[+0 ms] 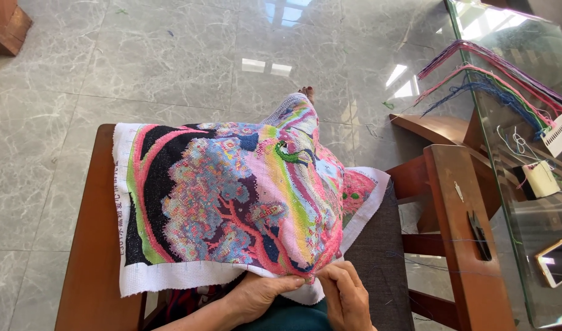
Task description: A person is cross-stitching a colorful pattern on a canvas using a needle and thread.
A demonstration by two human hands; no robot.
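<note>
A large cross-stitch cloth (232, 196) in pink, black, green and blue, showing a tree and a green bird, lies draped over my lap and knee. My left hand (259, 294) pinches the cloth's near white edge between thumb and fingers. Touching it from the right, my right hand (345, 297) has its fingers closed on the same edge. A needle may be between the fingertips, but it is too small to tell.
A wooden chair arm (88, 245) runs along the left and another (462, 233) on the right, with small black snips (479, 233) on it. A glass table (526, 122) at right holds coloured thread skeins (495, 76), a thread card (538, 178) and a phone (557, 260). Grey tiled floor lies ahead.
</note>
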